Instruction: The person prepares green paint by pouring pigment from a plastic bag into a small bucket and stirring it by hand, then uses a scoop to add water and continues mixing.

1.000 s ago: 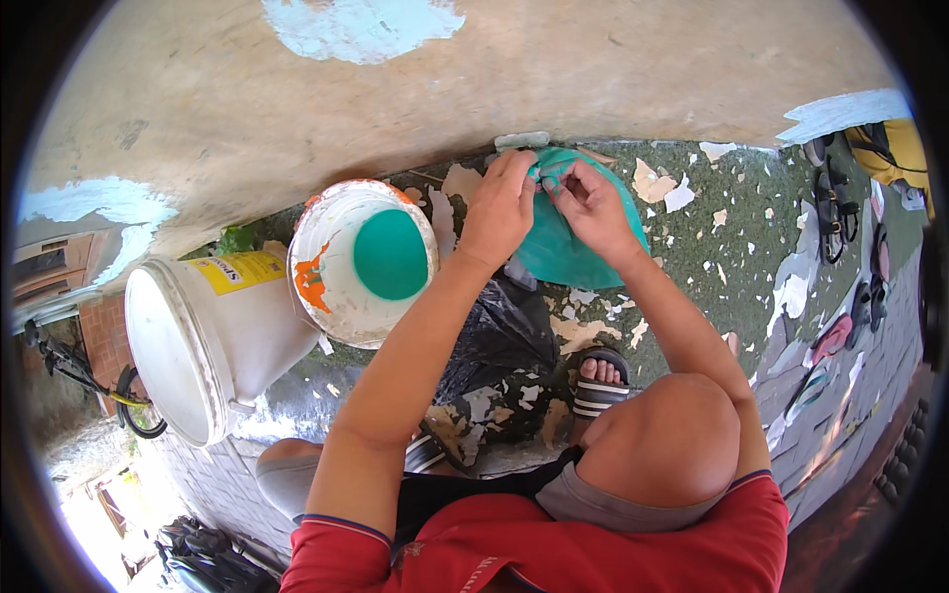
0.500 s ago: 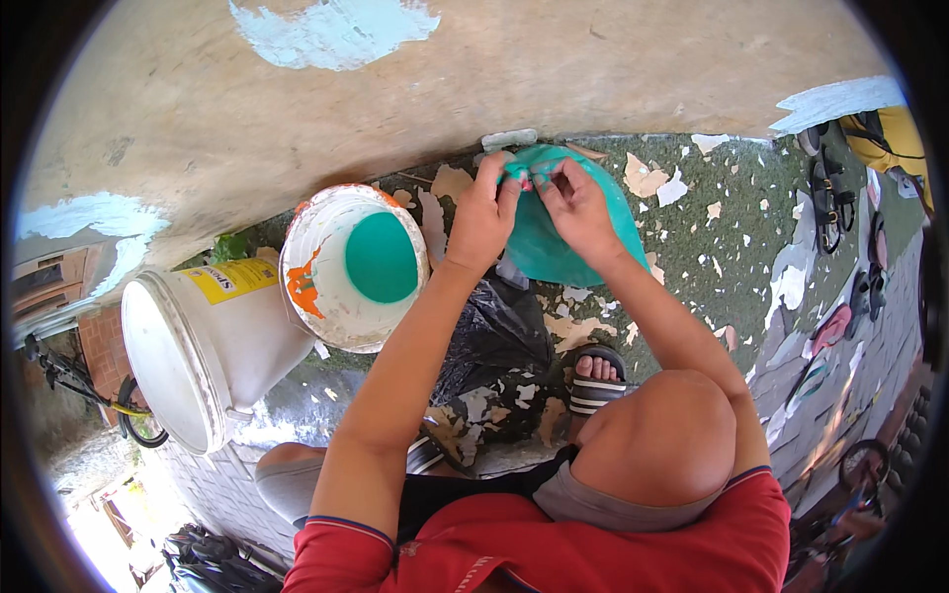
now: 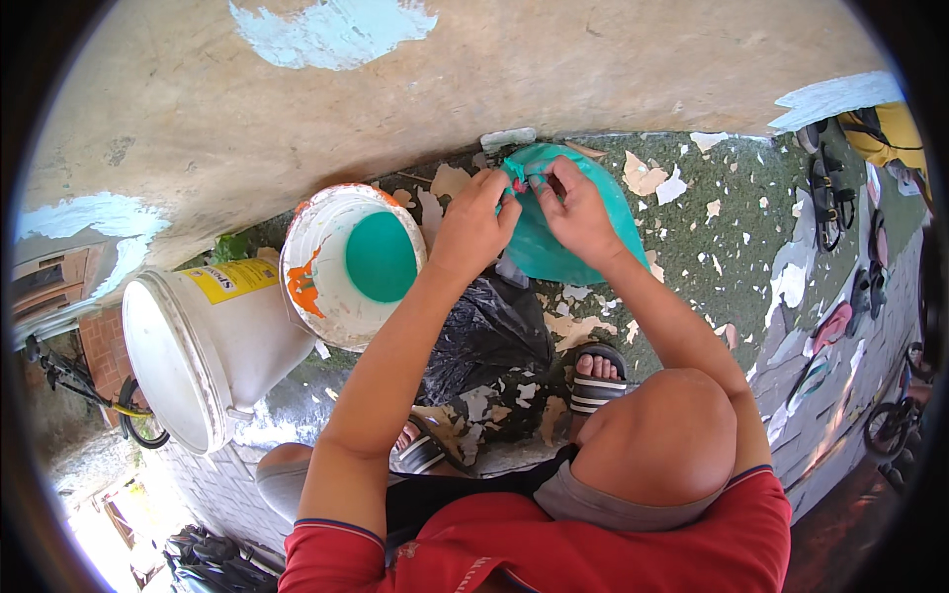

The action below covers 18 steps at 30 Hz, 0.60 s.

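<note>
A green plastic bag (image 3: 573,247), full and rounded, lies on the ground by the wall. Its gathered neck has a small red tie (image 3: 520,185) around it, perhaps a rubber band. My right hand (image 3: 578,212) pinches the neck beside this tie with thumb and forefinger. Just left of the neck, my left hand (image 3: 476,225) has its fingers curled and thumb pressed in; whatever is between them is too small to make out. A black plastic bag (image 3: 489,331) lies crumpled below my hands.
Left of my arms stands an open white bucket (image 3: 304,222) with green liquid (image 3: 382,257) in it. Beside it is a larger lidded white bucket (image 3: 247,306). The wall (image 3: 554,59) rises close ahead. Paint flakes (image 3: 645,178) litter the mossy ground; several sandals (image 3: 828,203) lie at right.
My left hand has drawn slightly left and down from the bag's neck, leaving the red tie more exposed. My right hand stays at the neck. A bicycle at far right has shifted.
</note>
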Each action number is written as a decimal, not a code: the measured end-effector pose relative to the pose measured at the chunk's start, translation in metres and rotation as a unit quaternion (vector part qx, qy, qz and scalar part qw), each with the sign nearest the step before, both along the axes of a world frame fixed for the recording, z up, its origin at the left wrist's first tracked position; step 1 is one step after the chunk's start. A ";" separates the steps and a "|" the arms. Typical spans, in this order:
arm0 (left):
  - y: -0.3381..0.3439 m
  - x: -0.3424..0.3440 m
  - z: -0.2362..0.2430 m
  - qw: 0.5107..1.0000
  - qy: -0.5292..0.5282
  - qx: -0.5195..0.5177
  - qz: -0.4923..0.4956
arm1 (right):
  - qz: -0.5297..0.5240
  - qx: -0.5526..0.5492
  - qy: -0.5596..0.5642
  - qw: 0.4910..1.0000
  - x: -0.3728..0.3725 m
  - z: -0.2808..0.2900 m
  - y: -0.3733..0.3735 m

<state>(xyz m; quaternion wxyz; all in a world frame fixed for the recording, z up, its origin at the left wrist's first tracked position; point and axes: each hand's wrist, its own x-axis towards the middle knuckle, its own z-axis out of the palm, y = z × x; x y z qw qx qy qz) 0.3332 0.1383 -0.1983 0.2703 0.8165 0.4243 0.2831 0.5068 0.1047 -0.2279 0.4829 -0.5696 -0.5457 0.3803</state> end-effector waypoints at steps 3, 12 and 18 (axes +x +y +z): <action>-0.002 0.002 0.000 1.000 -0.006 0.004 0.018 | -0.010 0.000 -0.043 0.999 -0.002 0.008 -0.001; -0.004 0.003 -0.004 0.999 0.000 0.018 0.051 | -0.047 0.002 -0.058 0.997 -0.002 0.007 -0.003; -0.001 0.004 -0.006 0.997 0.031 0.008 0.070 | -0.054 -0.002 -0.059 0.997 -0.002 0.006 -0.003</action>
